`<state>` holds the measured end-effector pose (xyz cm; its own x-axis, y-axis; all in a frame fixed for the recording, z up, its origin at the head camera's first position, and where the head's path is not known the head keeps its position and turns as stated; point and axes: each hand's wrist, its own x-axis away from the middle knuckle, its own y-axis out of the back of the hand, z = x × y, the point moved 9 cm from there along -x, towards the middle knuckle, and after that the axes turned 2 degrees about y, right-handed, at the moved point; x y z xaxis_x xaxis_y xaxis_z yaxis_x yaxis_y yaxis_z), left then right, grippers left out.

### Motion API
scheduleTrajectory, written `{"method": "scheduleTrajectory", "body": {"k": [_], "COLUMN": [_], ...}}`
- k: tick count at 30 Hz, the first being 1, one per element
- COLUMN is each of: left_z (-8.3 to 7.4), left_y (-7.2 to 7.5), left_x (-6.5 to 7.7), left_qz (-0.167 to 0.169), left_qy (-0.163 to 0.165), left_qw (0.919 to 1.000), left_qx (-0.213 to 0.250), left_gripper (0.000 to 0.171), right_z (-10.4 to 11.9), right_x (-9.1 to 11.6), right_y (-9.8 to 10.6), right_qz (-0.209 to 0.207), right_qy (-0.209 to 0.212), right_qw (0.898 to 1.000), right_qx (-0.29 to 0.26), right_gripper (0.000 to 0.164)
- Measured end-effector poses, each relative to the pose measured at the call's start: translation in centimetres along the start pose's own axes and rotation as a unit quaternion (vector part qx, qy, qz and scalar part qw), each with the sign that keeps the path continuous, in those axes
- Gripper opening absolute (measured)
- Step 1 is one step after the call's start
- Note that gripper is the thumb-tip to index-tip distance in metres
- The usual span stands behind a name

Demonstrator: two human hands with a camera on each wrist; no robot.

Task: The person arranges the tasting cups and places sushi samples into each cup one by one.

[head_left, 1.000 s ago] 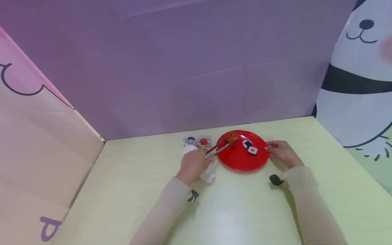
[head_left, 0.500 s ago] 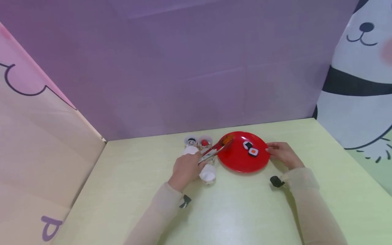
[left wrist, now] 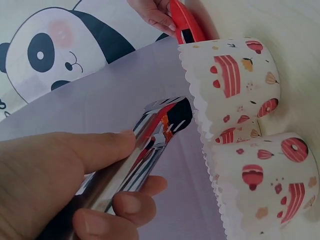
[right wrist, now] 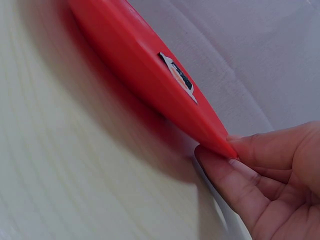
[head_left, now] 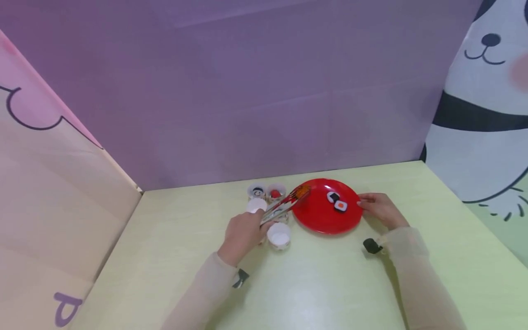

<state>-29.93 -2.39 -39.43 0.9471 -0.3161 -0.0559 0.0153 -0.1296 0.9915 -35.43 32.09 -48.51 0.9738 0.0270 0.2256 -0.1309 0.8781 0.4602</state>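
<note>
In the head view my left hand [head_left: 244, 233] grips metal tongs [head_left: 274, 214], whose tips hold a toy sushi piece [head_left: 303, 191] with an orange top. The piece overlaps the left rim of a red plate [head_left: 323, 222]. In the left wrist view the piece's black side [left wrist: 181, 114] shows at the tips, close beside patterned paper cups [left wrist: 235, 90]. On the plate lie two more toy sushi pieces, one with an orange centre [head_left: 340, 206] and one white and black [head_left: 332, 197]. My right hand [right wrist: 280, 175] pinches the plate's right rim between thumb and fingers.
Several paper cups stand left of the plate. A front cup [head_left: 279, 235] shows a white inside; one at the back holds a red piece [head_left: 275, 194], another a black-and-white piece [head_left: 258, 189]. Behind the table rises a purple cloth wall [head_left: 247, 114].
My left hand has drawn left and toward me, bringing the tongs and the sushi piece from over the plate to its left rim. The right hand keeps its place on the plate.
</note>
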Motion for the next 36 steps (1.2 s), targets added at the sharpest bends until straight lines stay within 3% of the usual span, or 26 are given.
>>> {"method": "scheduleTrajectory", "body": {"k": [8,15,36], "left_z": [0.8,2.2,3.8], "left_y": [0.7,0.1,2.0], "left_x": [1.1,1.8,3.0], "left_qz": [-0.037,-0.029,-0.06], "left_qy": [-0.021,-0.016,-0.015], "left_qw": [0.9988,0.9993,0.9977], "left_qx": [-0.023,-0.016,-0.026], "left_gripper": [0.034,0.033,0.031], "right_z": [0.0,0.2,-0.2], "right_x": [0.2,0.1,-0.1], "right_y": [-0.1,-0.1,-0.1], "right_qz": [-0.001,-0.003,-0.005], "right_qy": [0.005,0.012,-0.007], "right_qw": [1.0,1.0,1.0], "right_qx": [0.003,0.003,0.007], "right_gripper": [0.047,0.045,0.048]}}
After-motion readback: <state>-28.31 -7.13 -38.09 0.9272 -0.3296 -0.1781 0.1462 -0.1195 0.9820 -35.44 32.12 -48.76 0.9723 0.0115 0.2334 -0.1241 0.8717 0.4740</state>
